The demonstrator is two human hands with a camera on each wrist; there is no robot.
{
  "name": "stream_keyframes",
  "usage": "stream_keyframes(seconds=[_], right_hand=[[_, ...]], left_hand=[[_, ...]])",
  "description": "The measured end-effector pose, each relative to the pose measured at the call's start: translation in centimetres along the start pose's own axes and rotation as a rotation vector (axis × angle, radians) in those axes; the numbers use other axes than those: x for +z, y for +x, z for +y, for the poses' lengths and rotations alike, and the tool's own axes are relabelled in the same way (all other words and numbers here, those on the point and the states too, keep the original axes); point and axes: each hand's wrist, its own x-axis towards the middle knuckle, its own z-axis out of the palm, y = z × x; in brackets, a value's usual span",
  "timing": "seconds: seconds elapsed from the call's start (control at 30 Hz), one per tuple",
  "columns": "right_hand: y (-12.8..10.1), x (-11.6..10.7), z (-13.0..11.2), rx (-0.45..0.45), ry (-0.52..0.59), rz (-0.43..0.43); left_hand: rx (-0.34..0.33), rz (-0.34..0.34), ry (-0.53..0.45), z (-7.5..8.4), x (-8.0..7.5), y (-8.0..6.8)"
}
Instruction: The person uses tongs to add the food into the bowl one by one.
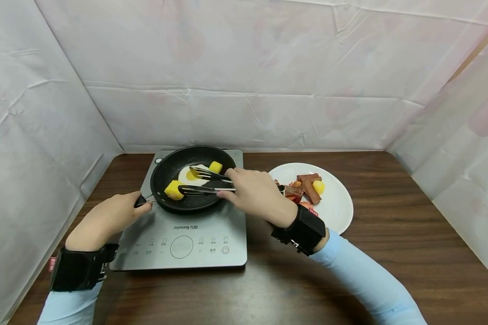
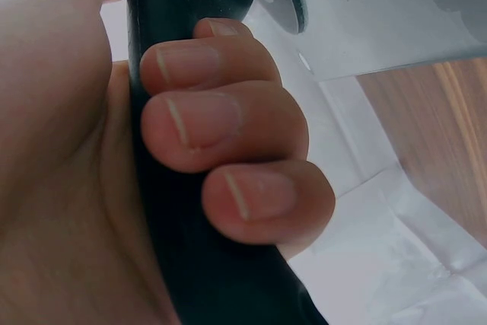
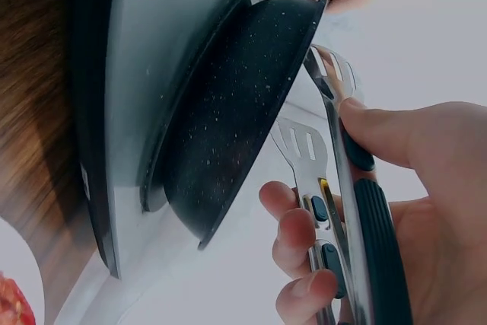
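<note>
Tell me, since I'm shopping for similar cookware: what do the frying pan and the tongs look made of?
The frying pan looks like metal with a matte black speckled non-stick coating; pale flecks show on its outer wall in the right wrist view. The tongs, gripped by the right hand, appear to be shiny steel with slotted ends and dark, probably rubber or plastic, grip inserts.

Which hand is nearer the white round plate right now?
Right. The right hand grips the metal tongs just left of the white round plate; the left hand holds the black pan handle, across the cooktop.
</note>
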Motion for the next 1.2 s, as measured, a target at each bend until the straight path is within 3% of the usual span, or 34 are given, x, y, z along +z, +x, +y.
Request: stream_keyframes(seconds=[0.37, 0.6, 0.97, 1.2], right_hand=[[-2.2, -0.3, 1.5, -0.002, 0.006, 0.059], [-3.6, -1.1, 2.7, 0.060, 0.015, 0.036], [-6.0, -1.1, 5.2, 0.107, 0.027, 0.118], [-7.1, -1.3, 6.6, 0.169, 0.007, 0.086]], left_hand=[[-0.001, 0.002, -0.001, -0.2, 0.1, 0.2], [-0.002, -0.002, 0.008, -0.2, 0.0, 0.2], [0.001, -0.002, 0.011, -0.2, 0.0, 0.2], [0.004, 0.004, 0.016, -0.3, 0.2, 0.3]])
